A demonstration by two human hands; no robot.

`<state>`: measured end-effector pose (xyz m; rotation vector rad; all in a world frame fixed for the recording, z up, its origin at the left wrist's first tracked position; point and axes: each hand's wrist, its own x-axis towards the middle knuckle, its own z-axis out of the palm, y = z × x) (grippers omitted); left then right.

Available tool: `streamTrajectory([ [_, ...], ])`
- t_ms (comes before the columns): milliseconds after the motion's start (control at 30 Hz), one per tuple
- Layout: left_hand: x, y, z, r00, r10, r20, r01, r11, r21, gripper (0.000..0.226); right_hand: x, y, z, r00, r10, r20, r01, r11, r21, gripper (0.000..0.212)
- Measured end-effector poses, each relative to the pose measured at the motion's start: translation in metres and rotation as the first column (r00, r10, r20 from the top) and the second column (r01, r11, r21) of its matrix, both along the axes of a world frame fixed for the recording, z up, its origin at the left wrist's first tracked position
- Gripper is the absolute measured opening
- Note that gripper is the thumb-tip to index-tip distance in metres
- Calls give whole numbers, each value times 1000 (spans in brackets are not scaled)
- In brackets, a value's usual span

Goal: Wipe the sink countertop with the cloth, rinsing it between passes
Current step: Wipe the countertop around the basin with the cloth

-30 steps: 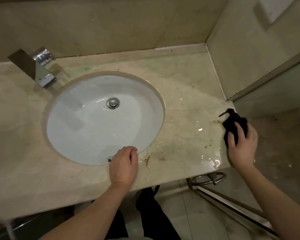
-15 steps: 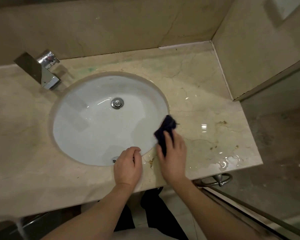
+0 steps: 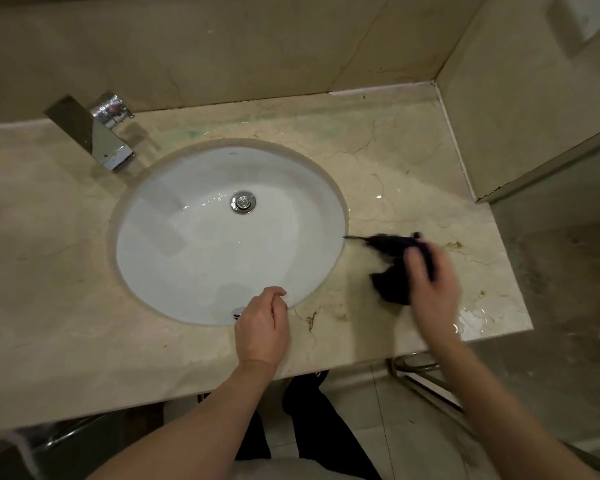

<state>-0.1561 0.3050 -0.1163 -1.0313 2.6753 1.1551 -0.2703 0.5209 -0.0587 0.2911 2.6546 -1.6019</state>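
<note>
1. Dark cloth [image 3: 394, 271] lies on the wet marble countertop [image 3: 413, 174], just right of the sink basin [image 3: 194, 244]; it sits under and ahead of the right hand [image 3: 432, 287], a thin strand trailing left toward the basin rim.
2. Right hand is on top of the cloth, fingers over it; motion blur, so I cannot tell whether they press flat or curl round it.
3. Left hand [image 3: 262, 329] rests on the counter's front at the basin's near rim, fingers loosely curled, holding nothing.
4. Chrome faucet [image 3: 101, 133] at back left; drain [image 3: 243, 201] in the basin.
</note>
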Motion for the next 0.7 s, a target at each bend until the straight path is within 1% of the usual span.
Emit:
streamTrajectory([
  [33, 0, 0, 0, 1000, 0, 0, 0, 1000, -1, 30, -7, 26, 4, 999, -45, 17, 45, 999, -2, 25],
  [100, 0, 1, 0, 1000, 3, -2, -3, 1000, -7, 30, -21, 76, 6, 993, -115, 8, 114, 992, 50, 23],
  [167, -1, 1, 0, 1000, 11, 0, -11, 1000, -6, 29, -29, 119, -2, 993, -114, 6, 110, 971, 210, 29],
  [233, -1, 1, -1, 1000, 16, 12, -16, 1000, -1, 29, -27, 143, -18, 997, -63, 43, 40, 914, 405, 39],
  [267, -1, 1, -2, 1000, 15, 11, -15, 1000, -2, 29, -22, 148, -28, 998, -51, 45, 24, 890, 456, 43],
  [300, -1, 1, -2, 1000, 14, 7, -14, 1000, -4, 31, -14, 148, -37, 998, -56, 36, 33, 881, 473, 44],
  [367, -1, 1, -2, 1000, 11, 2, -11, 1000, -11, 36, 1, 135, -46, 996, -93, -1, 83, 888, 453, 39],
  [433, 0, 1, -1, 1000, 4, 5, -4, 1000, -13, 36, 19, 115, -53, 991, -127, -29, 127, 888, 442, 35],
  [533, -1, 1, 1, 1000, -8, 5, 8, 1000, -13, 35, 45, 67, -60, 987, -156, -41, 159, 900, 406, 35],
  [600, -1, 1, 2, 1000, -29, -9, 29, 1000, -12, 32, 63, 25, -65, 993, -108, -51, 119, 919, 375, 36],
  [700, -2, -1, 2, 998, -63, -1, 63, 998, 12, 27, 83, -47, -71, 995, 36, -89, -2, 932, 362, 37],
])
